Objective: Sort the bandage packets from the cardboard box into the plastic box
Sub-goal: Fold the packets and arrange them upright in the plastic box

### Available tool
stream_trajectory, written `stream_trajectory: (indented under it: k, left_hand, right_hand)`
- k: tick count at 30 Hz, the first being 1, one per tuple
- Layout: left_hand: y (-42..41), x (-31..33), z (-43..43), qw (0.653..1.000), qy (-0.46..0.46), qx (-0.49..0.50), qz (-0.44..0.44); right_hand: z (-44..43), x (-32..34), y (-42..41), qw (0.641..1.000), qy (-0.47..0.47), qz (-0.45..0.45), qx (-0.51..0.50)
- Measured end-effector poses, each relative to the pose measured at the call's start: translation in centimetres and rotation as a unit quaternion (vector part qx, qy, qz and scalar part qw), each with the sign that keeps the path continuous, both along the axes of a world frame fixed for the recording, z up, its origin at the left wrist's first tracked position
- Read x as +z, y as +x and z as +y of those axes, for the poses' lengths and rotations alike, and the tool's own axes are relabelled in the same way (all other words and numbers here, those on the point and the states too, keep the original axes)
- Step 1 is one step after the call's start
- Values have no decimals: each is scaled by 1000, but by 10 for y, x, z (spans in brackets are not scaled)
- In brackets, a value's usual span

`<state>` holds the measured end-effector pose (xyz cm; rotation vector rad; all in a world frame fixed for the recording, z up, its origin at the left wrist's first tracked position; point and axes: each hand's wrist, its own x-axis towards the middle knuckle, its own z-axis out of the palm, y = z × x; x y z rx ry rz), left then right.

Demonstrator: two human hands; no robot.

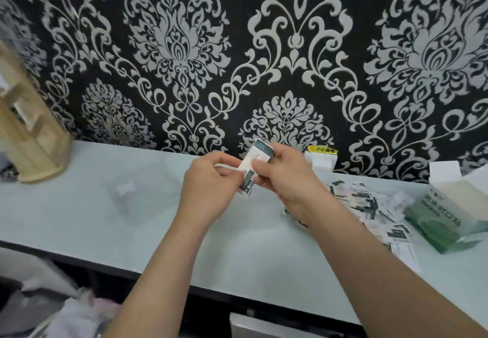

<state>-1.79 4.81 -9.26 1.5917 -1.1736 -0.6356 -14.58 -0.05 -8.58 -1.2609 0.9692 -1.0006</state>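
white-green flat bandage packets [248, 164] pinched between left hand [208, 192], right hand [287, 179], above glossy table [66, 213].

Two hands are in view, the left hand [208, 187] and the right hand [286, 178]. Together they pinch one small bunch of bandage packets [249, 170]. The packets in it overlap, so their number cannot be told. One loose pile of packets [369, 205] lies on the single table [79, 205]. It holds more than ten, too overlapped for an exact count. There is one cardboard box [446, 205], green and white. There is also one clear plastic box [132, 205], one wooden stand [34, 139] and one white wall fitting [320, 164] bearing one yellow label [322, 149].
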Motion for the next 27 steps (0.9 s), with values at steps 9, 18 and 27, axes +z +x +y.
stream_trajectory:
  k: [9,18,27]
  left_hand:
    - [57,-5,-30,854,315,-100,-402]
    - [49,-6,-42,755,380,-78,-529]
    - [57,-16,-48,786,390,-92,-470]
  right_hand:
    - [-47,-23,57,883,-7,464,72]
    - [-50,-42,72,860,27,507,50]
    - [-52,-34,75,851,62,512,96]
